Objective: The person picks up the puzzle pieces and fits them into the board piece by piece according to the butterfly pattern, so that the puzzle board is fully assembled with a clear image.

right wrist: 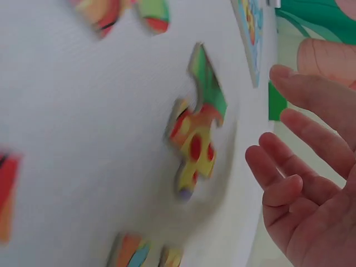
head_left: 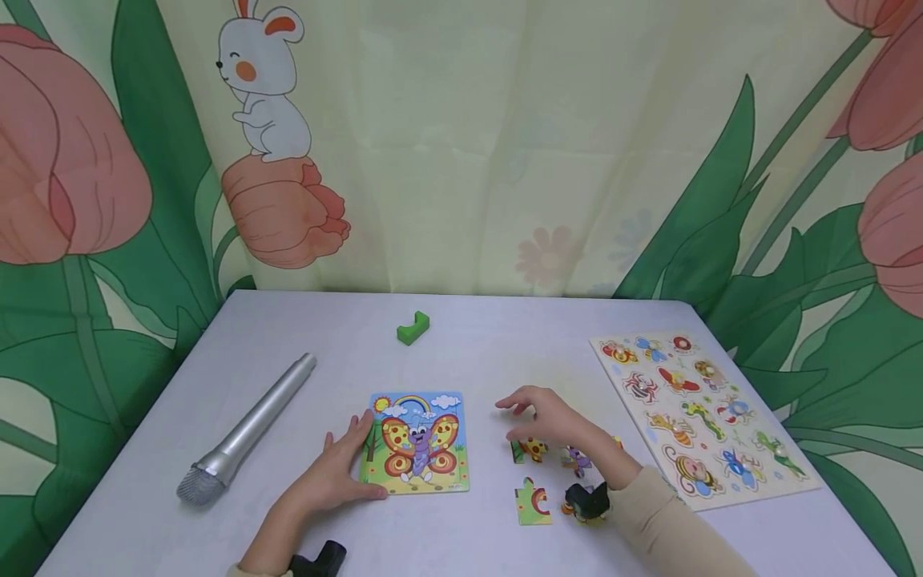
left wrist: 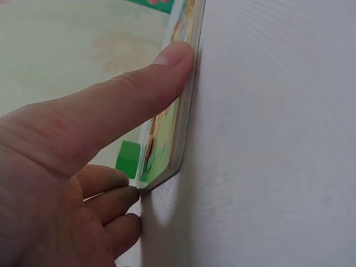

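A square butterfly jigsaw puzzle (head_left: pixel 420 442) lies flat on the table with its picture up. My left hand (head_left: pixel 335 469) rests against it, thumb along the near edge and index finger at the left side. In the left wrist view the thumb (left wrist: pixel 139 92) touches the board's edge. To the right, my right hand (head_left: pixel 544 417) hovers over loose puzzle pieces, fingers loosely bent and holding nothing. Below it in the right wrist view is a green-and-yellow piece (right wrist: pixel 197 142) with red spots, apart from the fingers. A green piece with a red curve (head_left: pixel 532 505) lies nearer me.
At the left lies a silver microphone (head_left: pixel 248 429). A small green block (head_left: pixel 413 328) sits near the back. On the right is a bug-picture board (head_left: pixel 703 417). More loose pieces, such as a purple one (head_left: pixel 577 462), lie partly behind the right forearm.
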A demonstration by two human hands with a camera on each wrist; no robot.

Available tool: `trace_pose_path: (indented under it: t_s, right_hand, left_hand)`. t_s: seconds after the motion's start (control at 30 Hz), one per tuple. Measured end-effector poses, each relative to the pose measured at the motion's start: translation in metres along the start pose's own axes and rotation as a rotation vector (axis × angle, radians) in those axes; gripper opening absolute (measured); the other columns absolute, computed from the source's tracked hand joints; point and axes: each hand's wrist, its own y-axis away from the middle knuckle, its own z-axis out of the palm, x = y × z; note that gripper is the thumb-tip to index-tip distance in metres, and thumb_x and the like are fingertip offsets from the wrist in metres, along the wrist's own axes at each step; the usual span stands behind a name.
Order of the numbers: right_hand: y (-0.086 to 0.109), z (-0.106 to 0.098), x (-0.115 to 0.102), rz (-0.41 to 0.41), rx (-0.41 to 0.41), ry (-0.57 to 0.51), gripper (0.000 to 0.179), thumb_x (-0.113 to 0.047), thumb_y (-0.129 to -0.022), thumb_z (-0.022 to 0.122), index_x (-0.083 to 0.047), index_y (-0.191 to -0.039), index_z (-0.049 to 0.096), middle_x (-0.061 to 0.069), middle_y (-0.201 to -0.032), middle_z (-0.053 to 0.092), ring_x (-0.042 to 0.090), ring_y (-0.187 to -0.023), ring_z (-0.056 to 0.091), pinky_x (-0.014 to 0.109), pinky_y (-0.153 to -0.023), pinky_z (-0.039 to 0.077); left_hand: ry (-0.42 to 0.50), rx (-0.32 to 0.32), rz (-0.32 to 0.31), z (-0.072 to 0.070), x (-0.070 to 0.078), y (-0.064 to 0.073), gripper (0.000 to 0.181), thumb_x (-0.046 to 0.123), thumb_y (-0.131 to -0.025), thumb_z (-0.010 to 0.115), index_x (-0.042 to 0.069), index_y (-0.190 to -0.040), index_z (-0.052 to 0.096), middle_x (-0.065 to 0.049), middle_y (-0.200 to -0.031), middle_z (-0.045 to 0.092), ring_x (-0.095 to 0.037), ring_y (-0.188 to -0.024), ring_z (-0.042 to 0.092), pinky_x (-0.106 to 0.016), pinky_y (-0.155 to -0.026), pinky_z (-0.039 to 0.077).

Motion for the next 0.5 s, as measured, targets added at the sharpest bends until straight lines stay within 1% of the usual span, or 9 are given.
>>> trace_pose_path:
  t_s: [0.13,0.27,0.37,0.5]
  right_hand:
    - [0.015,-0.004,0.008,0.018,-0.023,0.02,0.043,-0.012,-0.072,0.077,-0.006,-0.112,0.064,0.003,-0.097,0.061,0.021,-0.088,0.054,0.025,-0.065,0.045]
    - [0.027,-0.004,0.012,0.02,-0.045,0.043,0.045,-0.013,-0.071,0.078,-0.004,-0.113,0.064,-0.001,-0.093,0.06,0.019,-0.085,0.053,0.025,-0.068,0.047]
    - [0.033,-0.003,0.014,0.027,-0.044,0.074,0.046,-0.012,-0.069,0.079,-0.004,-0.112,0.064,-0.003,-0.092,0.058,0.017,-0.084,0.051,0.025,-0.068,0.046]
    - [0.036,-0.001,0.013,0.027,-0.033,0.118,0.044,-0.011,-0.068,0.08,-0.003,-0.108,0.066,-0.003,-0.088,0.057,0.017,-0.08,0.049,0.023,-0.064,0.045]
  left_hand:
    - [-0.007,-0.009,0.009,-0.001,0.001,-0.002,0.113,0.034,-0.057,0.085,-0.002,-0.143,0.021,-0.019,-0.148,0.019,-0.036,-0.136,0.011,-0.057,-0.107,-0.004]
    - [-0.01,-0.009,0.014,0.0,0.001,-0.005,0.113,0.033,-0.057,0.085,-0.003,-0.142,0.021,-0.018,-0.148,0.019,-0.035,-0.136,0.011,-0.058,-0.107,-0.004]
    - [-0.014,-0.011,0.024,0.001,0.002,-0.008,0.112,0.032,-0.057,0.085,-0.004,-0.142,0.021,-0.019,-0.147,0.019,-0.036,-0.136,0.012,-0.059,-0.106,-0.004]
    - [-0.012,-0.009,0.029,0.003,0.004,-0.011,0.111,0.031,-0.057,0.086,-0.005,-0.142,0.023,-0.021,-0.147,0.02,-0.037,-0.136,0.012,-0.059,-0.106,-0.004]
